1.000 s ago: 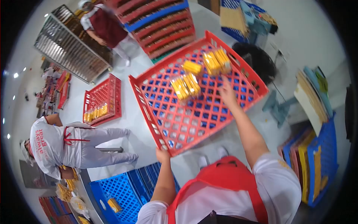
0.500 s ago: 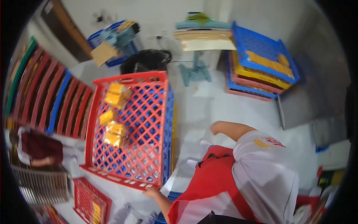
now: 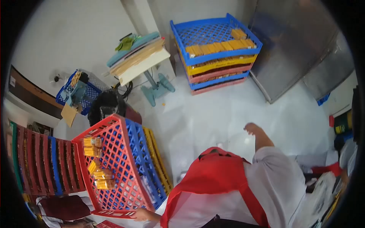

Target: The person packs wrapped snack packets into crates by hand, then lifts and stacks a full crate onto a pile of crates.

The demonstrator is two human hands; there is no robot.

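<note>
My left hand [image 3: 141, 214] is closed on the near rim of a red plastic crate [image 3: 131, 173], at the lower left. Most of its fingertips are hidden by the rim. Several yellow-orange packs in clear wrapping [image 3: 102, 178] lie along the crate's left side. Beneath the red crate are a blue crate [image 3: 142, 161] and a yellow crate [image 3: 157, 161]. My right hand [image 3: 251, 129] hangs over the pale floor with its fingers somewhat apart, holding nothing.
Ahead stands a stack of crates, its blue top crate [image 3: 224, 55] holding rows of yellow packs. A sealing stand [image 3: 154, 89], a black-bagged bin [image 3: 108, 104] and a tall stack of red crates [image 3: 42, 159] are at left. Metal panels [image 3: 289, 45] stand at right. Another person's sleeve [image 3: 64, 207] shows lower left.
My view has turned right, so the red crate now appears farther left and lower and the blue-topped stack nearer the middle. My right arm has moved outward; my left hand stays on the rim.
</note>
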